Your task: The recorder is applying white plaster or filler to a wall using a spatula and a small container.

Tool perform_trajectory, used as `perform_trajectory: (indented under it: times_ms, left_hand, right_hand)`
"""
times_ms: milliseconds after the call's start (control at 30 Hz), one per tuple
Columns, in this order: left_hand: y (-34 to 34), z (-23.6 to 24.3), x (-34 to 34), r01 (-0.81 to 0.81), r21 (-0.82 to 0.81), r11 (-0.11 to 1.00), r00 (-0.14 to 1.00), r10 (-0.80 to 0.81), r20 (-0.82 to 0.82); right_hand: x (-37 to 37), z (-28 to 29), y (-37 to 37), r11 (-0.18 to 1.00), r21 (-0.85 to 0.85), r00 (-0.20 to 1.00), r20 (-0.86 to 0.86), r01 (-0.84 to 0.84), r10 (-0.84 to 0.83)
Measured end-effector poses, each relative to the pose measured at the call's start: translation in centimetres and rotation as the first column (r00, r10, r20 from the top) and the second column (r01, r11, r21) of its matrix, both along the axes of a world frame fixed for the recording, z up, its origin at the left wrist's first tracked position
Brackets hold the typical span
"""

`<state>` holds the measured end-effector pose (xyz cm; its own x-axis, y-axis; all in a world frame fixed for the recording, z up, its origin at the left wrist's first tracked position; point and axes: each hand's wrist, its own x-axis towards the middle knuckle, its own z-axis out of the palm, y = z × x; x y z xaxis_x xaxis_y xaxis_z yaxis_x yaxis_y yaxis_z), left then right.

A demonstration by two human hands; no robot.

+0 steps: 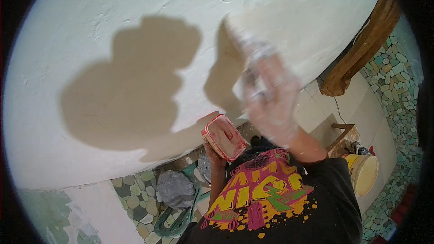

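My left hand [214,154] grips a small rectangular tub [220,118] with a red rim, held tilted in front of my shirt. Whitish paste [225,139] coats its inside. Smeared by motion and coated in white, my right hand [271,90] is raised at the pale wall [135,0]. Its fingers look curled around something whose shape is lost in the blur. Beside that hand, a beige damp-looking patch [298,22] spreads over the wall.
Below the wall at left are a round grey lid-like object [176,190], a green hose-like coil [181,221] and pebble-patterned flooring [140,194]. To the right stand a yellow-labelled bucket [365,174], a wooden stool-like piece [346,138] and a thick brown wooden post [361,45].
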<state>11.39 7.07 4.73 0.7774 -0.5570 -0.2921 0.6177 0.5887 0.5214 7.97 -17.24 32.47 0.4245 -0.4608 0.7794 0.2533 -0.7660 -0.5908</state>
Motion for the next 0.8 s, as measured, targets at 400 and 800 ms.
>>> perform_trajectory:
  times_ms: [400, 800]
  left_hand:
    - [-0.3, 0.9, 0.7, 0.064, 0.000, 0.998, 0.998, -0.064, -0.006]
    - [-0.3, 0.6, 0.5, 0.068, 0.099, 0.993, 0.993, -0.059, -0.100]
  right_hand:
    - [-2.4, 1.3, -3.3, 0.829, -0.533, 0.973, -0.038, 0.173, -0.227]
    - [-3.7, -17.6, -2.5, 0.899, -0.433, 0.841, -0.506, -0.056, -0.191]
